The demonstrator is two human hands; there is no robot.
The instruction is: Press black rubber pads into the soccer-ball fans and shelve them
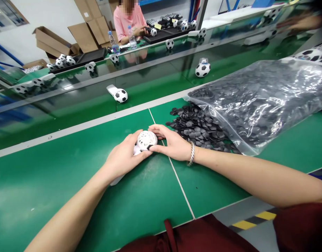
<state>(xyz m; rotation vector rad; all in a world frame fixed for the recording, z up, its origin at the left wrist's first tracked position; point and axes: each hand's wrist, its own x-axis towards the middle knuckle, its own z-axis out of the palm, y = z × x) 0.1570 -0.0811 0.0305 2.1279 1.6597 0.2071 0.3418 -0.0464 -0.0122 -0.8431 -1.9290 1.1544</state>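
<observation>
Head view: the left hand (121, 157) closes around the left side of a white ball (147, 139), thumb along its near side and fingers at its far left, over a white handle (117, 180) whose end shows beneath the palm. That long axis seems to run from the ball toward the near left corner of the desk (58, 175), though the hand hides its middle. The ball lies between the two hands, just left of the pale seam (180, 182), nearer the desk's far edge than its near one, its pierced face upward. From the right, the right hand (172, 141) meets it, thumb tip at the near right rim by a black patch (149, 147), fingers curled by the far side; whether they press, I cannot tell. The left hand covers more of it. Beyond the right hand, loose black pieces (200, 126) spill from a clear plastic bag (268, 98) toward the desk's far edge. Across the room, from the left, are cardboard boxes (52, 42), a green conveyor (92, 105) carrying a finished-looking football (120, 95), then a person in a pink top (128, 22) and, far right, a blurred hand (299, 23).
</observation>
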